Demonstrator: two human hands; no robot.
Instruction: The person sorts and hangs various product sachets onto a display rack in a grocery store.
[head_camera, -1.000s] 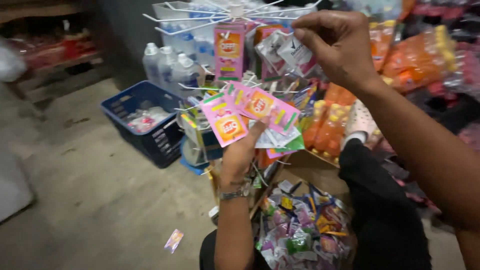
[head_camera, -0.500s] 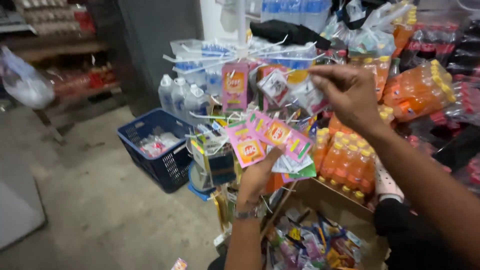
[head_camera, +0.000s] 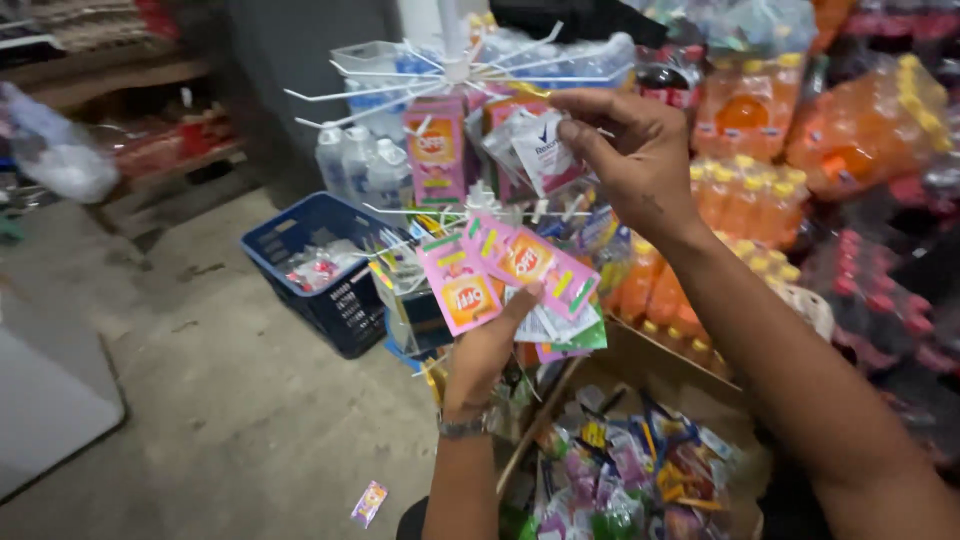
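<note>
While the left hand (head_camera: 487, 340) is raised with its fingers clenched around a fanned bunch of sachets (head_camera: 510, 275), mostly pink ones with orange patches plus some white and green ones behind, the right hand (head_camera: 630, 150) is up at the white wire rack (head_camera: 450, 75), fingers pinched on a small white sachet (head_camera: 543, 150) that hangs among others from one of the prongs. So the bunch sits just below the rack, right in front of its lower prongs, and the white sachet is up near the top ring. A pink packet (head_camera: 436, 150) hangs off the rack just to the left of it. There's a wristwatch (head_camera: 462, 426) on the left wrist. Below the hands is an open cardboard box (head_camera: 640, 360) stuffed with mixed colourful sachets. To the left of the rack there's a dark blue plastic crate (head_camera: 315, 275) on the concrete floor (head_camera: 220, 400), with clear plastic bottles (head_camera: 350, 160) behind it. One stray sachet (head_camera: 368, 502) lies on the floor near the bottom edge. On the right, shrink-wrapped packs of orange drink bottles (head_camera: 740, 195) are stacked up.
</note>
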